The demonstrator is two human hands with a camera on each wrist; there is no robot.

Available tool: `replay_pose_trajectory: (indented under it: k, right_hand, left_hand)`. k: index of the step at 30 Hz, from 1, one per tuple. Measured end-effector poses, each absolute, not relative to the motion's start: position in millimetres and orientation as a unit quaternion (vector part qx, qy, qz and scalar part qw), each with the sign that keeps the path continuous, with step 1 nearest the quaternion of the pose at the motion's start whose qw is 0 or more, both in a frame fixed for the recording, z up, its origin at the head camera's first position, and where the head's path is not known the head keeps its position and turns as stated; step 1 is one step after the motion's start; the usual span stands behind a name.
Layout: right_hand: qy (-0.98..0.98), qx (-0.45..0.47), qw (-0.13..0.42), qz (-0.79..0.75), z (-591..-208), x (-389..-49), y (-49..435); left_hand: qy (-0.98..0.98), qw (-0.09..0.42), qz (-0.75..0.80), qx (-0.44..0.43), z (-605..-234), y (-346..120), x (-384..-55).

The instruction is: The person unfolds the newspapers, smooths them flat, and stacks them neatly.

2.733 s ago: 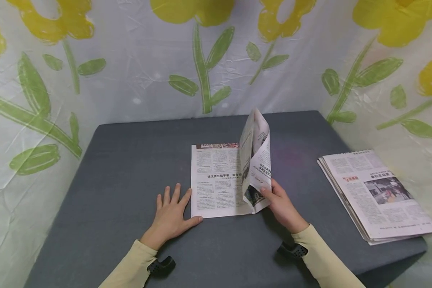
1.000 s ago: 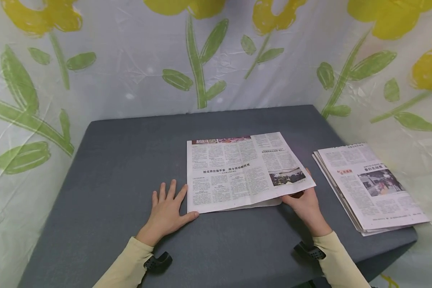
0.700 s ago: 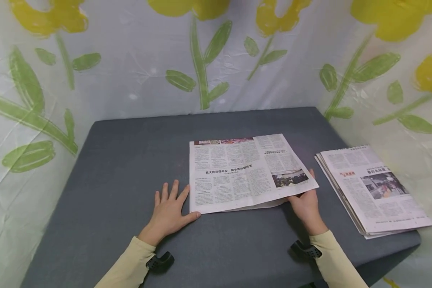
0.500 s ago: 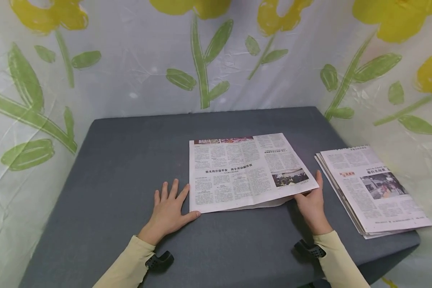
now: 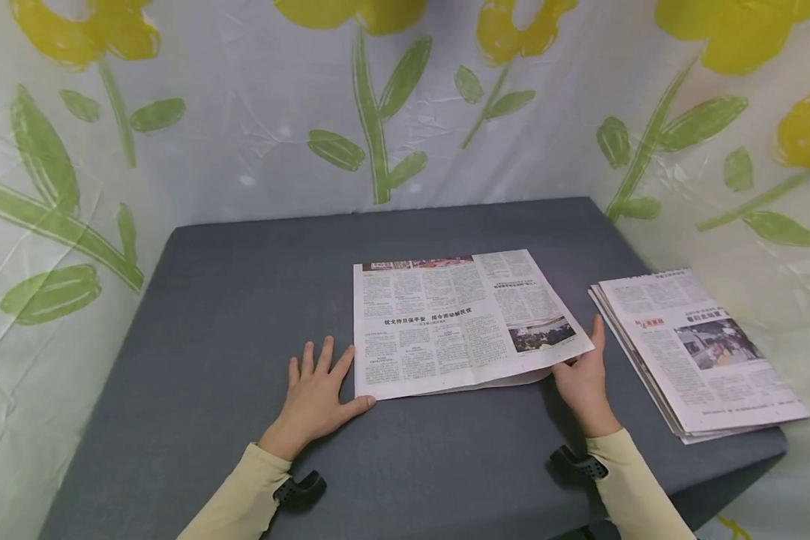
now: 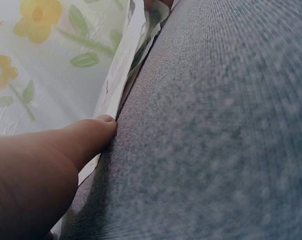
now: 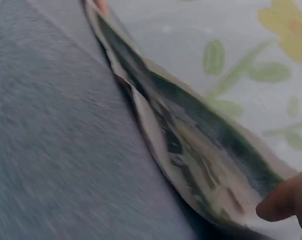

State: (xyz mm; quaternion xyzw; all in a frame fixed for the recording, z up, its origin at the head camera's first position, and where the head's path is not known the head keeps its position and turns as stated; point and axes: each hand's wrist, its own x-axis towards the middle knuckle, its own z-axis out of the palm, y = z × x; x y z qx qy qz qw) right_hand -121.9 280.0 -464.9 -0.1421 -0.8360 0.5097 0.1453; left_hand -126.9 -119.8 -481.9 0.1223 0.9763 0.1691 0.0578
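Observation:
A folded newspaper [image 5: 432, 330] lies on the grey cloth-covered table, its right end raised a little and its layers parted along the near edge. Fingers spread flat, my left hand [image 5: 315, 409] rests on the cloth by the paper's left edge, with the thumb at the near left corner. My right hand [image 5: 583, 386] is at the raised right corner. Its thumb reaches left into the gap between the layers, while one straight finger points away beside the right edge; its other fingers are largely hidden. In the right wrist view that thumb [image 7: 278, 202] overlaps the printed inside of the opened fold [image 7: 196, 155].
A stack of newspapers [image 5: 702, 360] sits at the right side of the table, its near right corner past the table's edge. Behind and at both sides hangs a pale sheet [image 5: 243, 112] with yellow flowers. A dark strap [image 5: 300, 489] is on the left wrist.
The paper's right part, earlier folded up in my right hand, has come down to the right. My right hand then shifted slightly right and a finger straightened beside the edge. My left hand stays put.

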Motion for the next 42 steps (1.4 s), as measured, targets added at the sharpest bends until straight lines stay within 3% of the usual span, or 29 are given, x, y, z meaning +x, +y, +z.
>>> replay_pose_trajectory:
  k: [5,10,14,20,26,30,37,42]
  right_hand:
    - [-0.793,-0.212,0.104,0.561,-458,-117,297]
    - [-0.762,-0.229,0.097,0.598,-453,-118,308]
    - [-0.809,-0.195,0.092,0.547,-450,-116,309]
    - [-0.926,-0.080,0.023,0.367,-444,-107,287]
    - [-0.973,0.018,0.071,0.218,-447,-105,255]
    - [-0.977,0.041,0.070,0.196,-454,-105,242]
    - [-0.984,0.016,-0.024,0.176,-469,-105,236]
    - [-0.984,0.003,-0.051,0.169,-467,-106,235]
  left_hand:
    - [0.976,0.056,0.173,0.123,-482,-119,-126]
    - [0.975,0.058,0.174,0.124,-482,-119,-126]
    - [0.973,0.065,0.180,0.125,-482,-120,-128]
    - [0.968,0.073,0.205,0.127,-475,-117,-133]
    - [0.963,0.054,0.204,0.167,-466,-102,-153]
    - [0.961,0.063,0.186,0.193,-470,-91,-172]
    - [0.961,0.098,0.145,0.214,-481,-87,-188]
    - [0.963,0.097,0.139,0.211,-481,-86,-191]
